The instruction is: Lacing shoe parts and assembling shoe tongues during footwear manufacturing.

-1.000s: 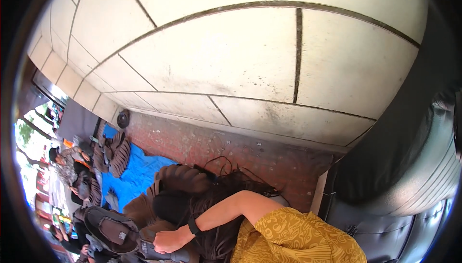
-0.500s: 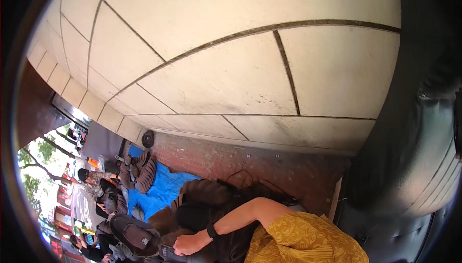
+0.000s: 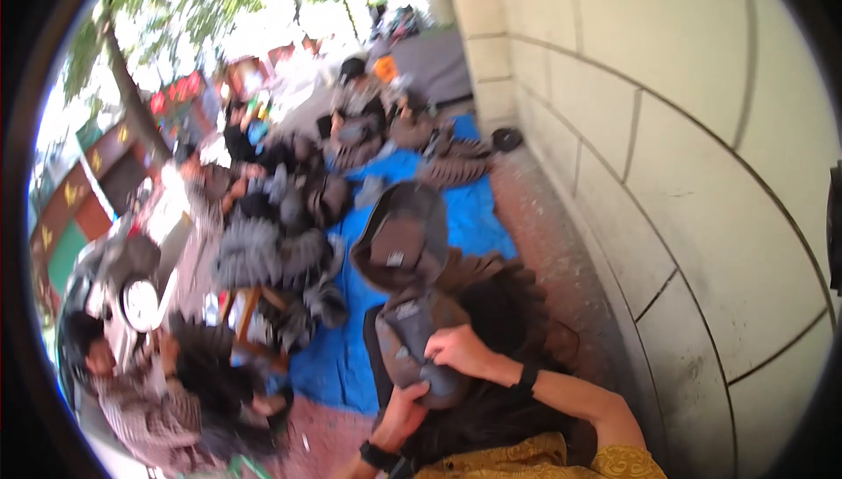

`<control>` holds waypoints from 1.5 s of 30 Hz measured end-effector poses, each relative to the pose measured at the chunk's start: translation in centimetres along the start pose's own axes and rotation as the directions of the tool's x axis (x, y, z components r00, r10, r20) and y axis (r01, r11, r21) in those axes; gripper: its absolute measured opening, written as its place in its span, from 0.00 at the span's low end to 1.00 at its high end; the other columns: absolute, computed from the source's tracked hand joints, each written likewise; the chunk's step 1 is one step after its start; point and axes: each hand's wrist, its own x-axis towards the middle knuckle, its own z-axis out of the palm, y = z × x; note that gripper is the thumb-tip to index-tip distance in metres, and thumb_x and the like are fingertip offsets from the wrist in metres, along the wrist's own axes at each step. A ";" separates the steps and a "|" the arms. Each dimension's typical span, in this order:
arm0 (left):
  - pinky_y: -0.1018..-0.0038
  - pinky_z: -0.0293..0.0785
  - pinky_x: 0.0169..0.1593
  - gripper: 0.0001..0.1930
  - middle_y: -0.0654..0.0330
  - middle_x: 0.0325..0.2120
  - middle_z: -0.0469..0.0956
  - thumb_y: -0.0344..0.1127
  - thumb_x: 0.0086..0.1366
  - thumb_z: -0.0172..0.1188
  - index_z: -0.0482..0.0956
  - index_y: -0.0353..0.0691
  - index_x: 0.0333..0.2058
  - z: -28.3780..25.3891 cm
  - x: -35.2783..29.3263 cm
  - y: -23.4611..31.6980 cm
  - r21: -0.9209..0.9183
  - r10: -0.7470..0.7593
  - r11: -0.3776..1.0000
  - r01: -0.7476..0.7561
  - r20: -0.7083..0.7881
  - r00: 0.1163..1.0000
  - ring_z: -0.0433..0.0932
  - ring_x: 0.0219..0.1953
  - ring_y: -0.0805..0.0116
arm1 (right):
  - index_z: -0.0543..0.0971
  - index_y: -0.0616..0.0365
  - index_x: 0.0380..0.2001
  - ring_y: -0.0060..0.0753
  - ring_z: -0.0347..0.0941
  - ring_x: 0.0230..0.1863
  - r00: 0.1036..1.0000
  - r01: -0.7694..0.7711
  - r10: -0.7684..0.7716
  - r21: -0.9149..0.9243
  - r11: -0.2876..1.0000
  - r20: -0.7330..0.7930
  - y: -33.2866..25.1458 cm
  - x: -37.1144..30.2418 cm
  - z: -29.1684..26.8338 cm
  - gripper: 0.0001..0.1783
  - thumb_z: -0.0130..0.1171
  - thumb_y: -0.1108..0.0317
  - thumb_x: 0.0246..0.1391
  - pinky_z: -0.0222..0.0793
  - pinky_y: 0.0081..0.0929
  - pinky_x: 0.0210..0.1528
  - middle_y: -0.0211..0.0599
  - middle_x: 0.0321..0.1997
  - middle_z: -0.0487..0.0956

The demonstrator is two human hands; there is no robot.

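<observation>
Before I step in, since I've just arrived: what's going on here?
A person's left hand holds the near end of a grey-brown cap-like piece while the right hand, curled, touches its surface. Another brown piece with a white label sits just beyond. Brown stacks lie on the blue tarp ahead; a co-worker is at left.

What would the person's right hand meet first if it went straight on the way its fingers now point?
The right hand points toward the person's left, so it would first meet the grey-brown cap-like piece. It seems to be touching that piece, though blur leaves the exact depth unclear.
</observation>
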 end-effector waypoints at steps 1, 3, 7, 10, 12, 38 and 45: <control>0.65 0.63 0.55 0.26 0.59 0.45 0.69 0.23 0.51 0.54 0.62 0.36 0.51 -0.1 -0.4 -0.4 -0.006 -0.003 1.000 0.003 -0.007 1.000 0.68 0.49 0.64 | 0.78 0.59 0.23 0.33 0.73 0.27 1.000 -0.013 0.013 0.034 0.999 0.014 -0.3 0.0 0.0 0.08 0.58 0.74 0.31 0.69 0.25 0.31 0.36 0.23 0.76; 0.67 0.63 0.54 0.24 0.59 0.46 0.69 0.22 0.52 0.54 0.64 0.36 0.51 -0.2 -0.5 -0.1 -0.047 0.010 0.999 -0.012 -0.036 0.999 0.68 0.49 0.66 | 0.78 0.60 0.25 0.29 0.75 0.27 0.986 -0.164 0.161 0.142 0.976 0.030 -1.2 0.3 -0.3 0.08 0.58 0.75 0.34 0.69 0.21 0.30 0.37 0.24 0.76; 0.69 0.65 0.52 0.22 0.59 0.45 0.70 0.22 0.53 0.53 0.65 0.35 0.49 0.4 -0.3 0.2 -0.130 -0.043 0.991 0.040 -0.022 0.999 0.69 0.47 0.68 | 0.76 0.60 0.28 0.29 0.74 0.26 0.996 -0.090 0.090 0.076 0.993 -0.005 -1.9 0.9 -1.9 0.12 0.57 0.80 0.34 0.70 0.21 0.28 0.36 0.23 0.75; 0.71 0.65 0.51 0.20 0.60 0.44 0.71 0.22 0.55 0.52 0.66 0.34 0.48 -0.2 -0.1 -0.1 -0.129 -0.040 0.991 0.036 -0.029 0.999 0.70 0.46 0.69 | 0.77 0.61 0.28 0.29 0.74 0.26 0.992 -0.109 0.107 0.025 0.994 0.063 -1.6 1.2 -1.3 0.12 0.58 0.81 0.33 0.70 0.20 0.28 0.36 0.22 0.75; 0.71 0.65 0.51 0.20 0.60 0.44 0.71 0.22 0.55 0.52 0.66 0.34 0.48 -0.4 -0.2 -0.5 -0.122 -0.048 0.992 0.041 -0.050 0.998 0.70 0.46 0.70 | 0.77 0.61 0.28 0.29 0.74 0.25 0.974 -0.217 0.204 0.148 0.965 0.098 -1.5 1.3 -1.2 0.12 0.59 0.81 0.33 0.70 0.20 0.27 0.36 0.22 0.74; 0.76 0.66 0.48 0.16 0.64 0.39 0.73 0.26 0.57 0.54 0.70 0.34 0.45 -1.7 -0.3 -2.0 0.138 -0.077 0.987 0.085 -0.061 0.995 0.69 0.42 0.76 | 0.77 0.57 0.28 0.29 0.67 0.22 0.870 0.390 -0.328 -0.107 0.914 0.369 -1.8 3.9 -0.9 0.14 0.54 0.76 0.30 0.65 0.25 0.23 0.28 0.17 0.68; 0.78 0.68 0.41 0.11 0.65 0.34 0.74 0.28 0.58 0.53 0.72 0.32 0.40 -1.4 -0.5 -3.1 0.223 -0.031 0.974 0.046 -0.068 0.997 0.70 0.37 0.77 | 0.76 0.58 0.25 0.28 0.66 0.19 0.889 0.417 -0.386 -0.084 0.905 0.245 -4.8 4.4 0.1 0.14 0.55 0.71 0.26 0.64 0.26 0.20 0.28 0.16 0.66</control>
